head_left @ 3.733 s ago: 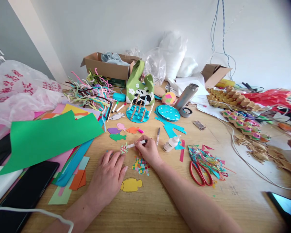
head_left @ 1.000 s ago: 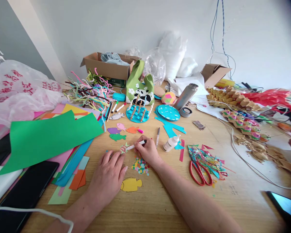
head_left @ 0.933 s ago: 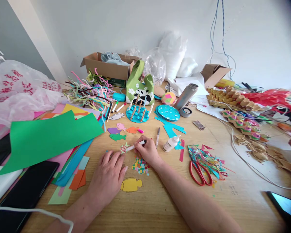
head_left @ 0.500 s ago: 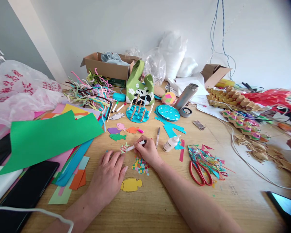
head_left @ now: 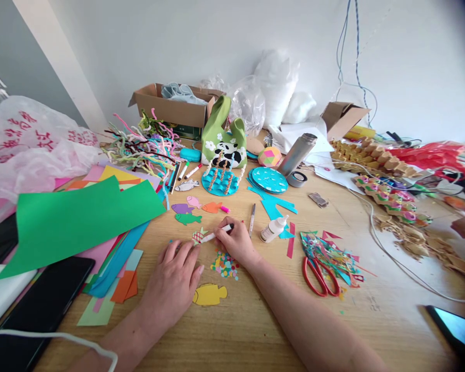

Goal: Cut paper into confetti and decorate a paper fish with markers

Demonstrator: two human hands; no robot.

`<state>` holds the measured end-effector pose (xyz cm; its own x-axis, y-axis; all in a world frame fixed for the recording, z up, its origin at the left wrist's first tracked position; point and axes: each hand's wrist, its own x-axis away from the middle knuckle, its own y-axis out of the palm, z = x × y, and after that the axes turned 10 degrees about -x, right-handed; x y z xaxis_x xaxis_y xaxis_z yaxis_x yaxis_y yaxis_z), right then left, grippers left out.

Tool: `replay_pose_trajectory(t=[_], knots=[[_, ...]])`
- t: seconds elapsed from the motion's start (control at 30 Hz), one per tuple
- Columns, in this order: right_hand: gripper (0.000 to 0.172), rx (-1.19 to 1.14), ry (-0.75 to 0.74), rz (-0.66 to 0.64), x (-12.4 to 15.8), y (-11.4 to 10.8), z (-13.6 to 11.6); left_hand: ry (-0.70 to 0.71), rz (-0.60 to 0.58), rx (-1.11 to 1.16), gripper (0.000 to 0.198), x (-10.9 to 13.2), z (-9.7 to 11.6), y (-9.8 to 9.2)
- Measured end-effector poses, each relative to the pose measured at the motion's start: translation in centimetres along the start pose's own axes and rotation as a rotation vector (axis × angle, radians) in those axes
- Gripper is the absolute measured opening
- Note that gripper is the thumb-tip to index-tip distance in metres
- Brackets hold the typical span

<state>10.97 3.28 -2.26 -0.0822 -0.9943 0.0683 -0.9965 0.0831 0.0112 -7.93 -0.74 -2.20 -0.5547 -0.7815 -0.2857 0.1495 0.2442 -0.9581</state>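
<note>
A white marker (head_left: 211, 236) with a dark end is pinched in my right hand (head_left: 235, 240), its tip at a small pale green paper fish (head_left: 197, 236) marked with red criss-cross lines. My left hand (head_left: 180, 268) lies flat with fingers stretched out, fingertips at the lower edge of that fish. Below my right hand is a pile of coloured paper dots (head_left: 223, 264). A yellow paper fish (head_left: 210, 294) lies beside my left thumb. Purple (head_left: 182, 208), green (head_left: 188, 219), orange (head_left: 211, 207) and pink (head_left: 194, 202) paper fish lie beyond, near a pink marker cap (head_left: 225, 209).
Right of my hands are a glue bottle (head_left: 273, 230), a pen (head_left: 252, 219), red-handled scissors (head_left: 321, 279) and paper scraps (head_left: 333, 256). Coloured paper sheets (head_left: 81, 222) and a phone (head_left: 50, 310) lie left. Behind stand a panda bag (head_left: 225, 139) and a metal flask (head_left: 297, 155).
</note>
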Motion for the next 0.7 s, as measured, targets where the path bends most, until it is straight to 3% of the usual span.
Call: replay_pose_trajectory(t=[0.33,0.7], knots=[[0.01,0.004,0.0,-0.007,-0.05,-0.07,0.13,0.005,-0.003,0.009,0.037,0.02,-0.01,0.02],[0.013,-0.038,0.011,0.086,-0.16,0.02,0.14,0.001,-0.011,0.031,0.036,-0.01,-0.01,0.08]])
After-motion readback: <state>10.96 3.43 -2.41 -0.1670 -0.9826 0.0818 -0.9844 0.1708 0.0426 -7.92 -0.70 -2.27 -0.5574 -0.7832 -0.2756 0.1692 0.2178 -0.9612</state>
